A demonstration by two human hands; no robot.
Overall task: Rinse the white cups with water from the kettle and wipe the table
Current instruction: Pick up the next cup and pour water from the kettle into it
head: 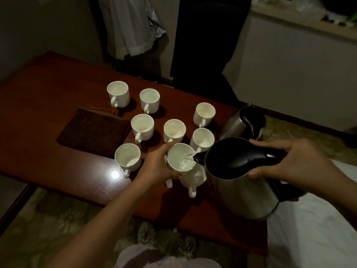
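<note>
Water runs from the spout of the steel kettle, which the right hand tilts with its grip closed round the black handle, into a white cup that the left hand holds from the side, fingers wrapped about it above the dark red bench. Seven more cups stand upright on the bench beyond, and one more cup sits below the held one, though I cannot tell in this dim light whether it is upright; a brown cloth lies folded to the left, and a second kettle stands behind.
</note>
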